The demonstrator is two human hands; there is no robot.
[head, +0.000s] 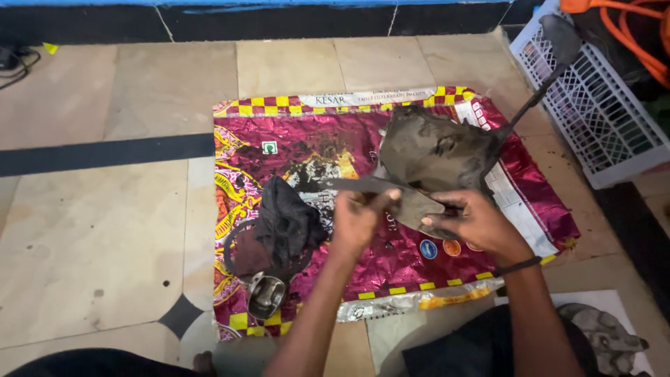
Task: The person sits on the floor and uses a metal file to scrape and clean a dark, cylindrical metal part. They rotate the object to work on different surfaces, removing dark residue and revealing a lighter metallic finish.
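Grey part gripped by left hand and right hand: dull, matt, coated in dirt, surface rough; base material cannot be told. Printed sack underneath: plastic film, glossy, crinkled, stained. Black rag: cloth, matt, crumpled. Small cylindrical part: bare metal, shiny. Basket: white plastic lattice. Floor: polished stone tile, smooth.
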